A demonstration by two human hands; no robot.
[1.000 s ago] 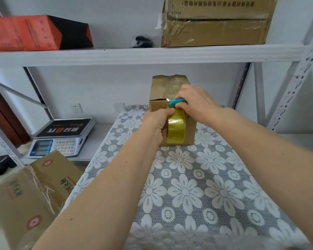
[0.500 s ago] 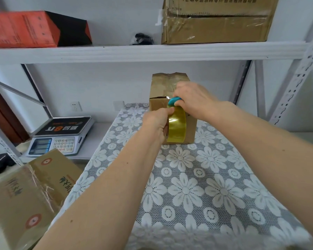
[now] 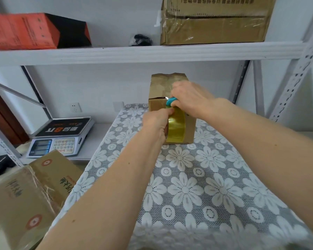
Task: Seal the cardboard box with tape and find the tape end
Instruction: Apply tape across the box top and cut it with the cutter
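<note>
Creeping upward: compared with a second back, the right hand [image 3: 190, 98] sits slightly higher on the small brown cardboard box [image 3: 171, 109], its knuckles now over the top edge, and the teal plastic cutter [image 3: 171, 101] it grips rides at the rim rather than just below it. The left hand [image 3: 156, 123] has hardly shifted against the box's near face. My reading: the strip is laid down the front and over the top, and the cut is about to be made or is under way; finding the loose end comes after.

Right hand fingers: curled round the teal cutter, only its tip showing; fingertips hidden behind the box top.

Left hand fingers: curled, gripping the left edge of the roll of yellowish clear packing tape [image 3: 176, 128], which lies flat against the box's front face. Whether the thumb presses tape to cardboard, cannot tell.

Box stands upright on the grey-and-white floral lace tablecloth [image 3: 197, 186], at its far end. Grey electronic weighing scale [image 3: 61, 136] well left of the box.
</note>
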